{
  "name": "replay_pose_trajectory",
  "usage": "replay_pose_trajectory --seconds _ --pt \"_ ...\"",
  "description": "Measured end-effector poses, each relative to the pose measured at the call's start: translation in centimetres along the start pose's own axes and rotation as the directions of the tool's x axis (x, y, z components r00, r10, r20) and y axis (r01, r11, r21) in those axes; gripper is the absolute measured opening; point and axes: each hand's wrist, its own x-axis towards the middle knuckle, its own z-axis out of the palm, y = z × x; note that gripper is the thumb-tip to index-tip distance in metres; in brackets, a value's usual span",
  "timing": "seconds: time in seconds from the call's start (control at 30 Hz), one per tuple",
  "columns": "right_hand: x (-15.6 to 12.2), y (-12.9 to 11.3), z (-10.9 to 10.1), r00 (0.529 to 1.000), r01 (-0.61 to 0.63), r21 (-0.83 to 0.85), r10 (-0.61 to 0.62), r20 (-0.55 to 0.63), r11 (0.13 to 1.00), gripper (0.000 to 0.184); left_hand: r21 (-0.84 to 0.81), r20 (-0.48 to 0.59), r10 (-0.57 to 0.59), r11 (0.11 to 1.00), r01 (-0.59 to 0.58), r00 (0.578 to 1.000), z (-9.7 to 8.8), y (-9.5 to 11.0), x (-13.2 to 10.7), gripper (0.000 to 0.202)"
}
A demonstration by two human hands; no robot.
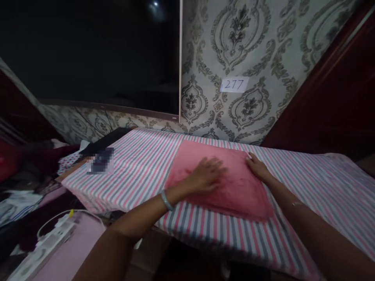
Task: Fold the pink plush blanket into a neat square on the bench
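Left hand, right hand on one pink pillow over one striped sheet

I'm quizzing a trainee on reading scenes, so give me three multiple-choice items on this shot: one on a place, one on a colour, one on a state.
1. Where is the left hand?
A) On the wallpaper
B) On the pink pillow
C) On the power strip

2. Which colours stripe the sheet?
A) Pink and grey on white
B) Green and yellow
C) Black and orange

3. How is the right hand?
A) Clenched into a fist
B) Raised in the air
C) Lying open on the pillow's edge

1: B, it lies flat on the pillow.
2: A, pink and grey bands alternate with white.
3: C, its open fingers rest on the pillow's far corner.
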Motion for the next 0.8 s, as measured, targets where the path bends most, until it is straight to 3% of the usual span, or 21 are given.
replay_pose_trajectory --seconds 0.03,0.07,0.13,0.2,0.27,0.37,0.47,0.6,0.7,0.8 --pt "-1.5 0.7 -0.3 0.999 -0.037 0.015 0.037 -0.006 0.999 0.064 0.01 -0.078 -0.126 0.992 0.128 0.989 -0.8 -0.9 -1.6 0.062" --pt "-3.0 1.3 -0.5 0.998 -0.067 0.035 0.068 -0.013 0.997 0.062 0.004 -0.172 -0.27 0.962 0.275 0.947 -1.5 -1.9 -3.3 0.062" --pt "-5.4 1.9 -1.0 0.992 -0.123 0.093 0.123 -0.004 0.988 0.061 -0.084 -0.301 -0.544 0.833 0.546 0.783 -2.4 -3.9 -6.6 0.062" --pt "-7.0 1.8 -1.4 0.981 -0.195 0.155 0.191 0.036 0.969 0.063 -0.228 -0.284 -0.733 0.678 0.699 0.618 -2.6 -5.4 -9.0 0.064" --pt "-7.7 1.3 -1.6 0.96 -0.278 0.184 0.264 0.095 0.943 0.07 -0.346 -0.203 -0.822 0.568 0.747 0.531 -2.5 -6.0 -10.4 0.066" --pt "-7.6 0.6 -1.8 0.936 -0.344 0.176 0.321 0.147 0.922 0.079 -0.426 -0.156 -0.844 0.526 0.736 0.514 -2.1 -5.7 -10.8 0.068" --pt "-7.5 0.2 -1.7 0.948 -0.308 0.183 0.286 0.138 0.933 0.082 -0.464 -0.161 -0.837 0.532 0.708 0.523 -1.6 -5.0 -10.4 0.07" --pt "-8.1 -1.3 -1.3 0.955 -0.281 0.308 0.234 0.181 0.909 0.069 -0.644 -0.124 -0.838 0.475 0.6 0.531 -1.5 -4.6 -9.8 0.072" --pt "-8.0 -2.9 -2.2 0.953 -0.282 0.397 0.207 0.223 0.873 0.067 -0.769 -0.105 -0.844 0.404 0.495 0.525 -2.1 -3.8 -8.8 0.07" --pt "-7.2 -3.3 -5.0 0.992 -0.117 0.336 0.097 0.074 0.935 0.071 -0.778 -0.154 -0.816 0.448 0.441 0.557 -2.4 -1.7 -8.0 0.076"
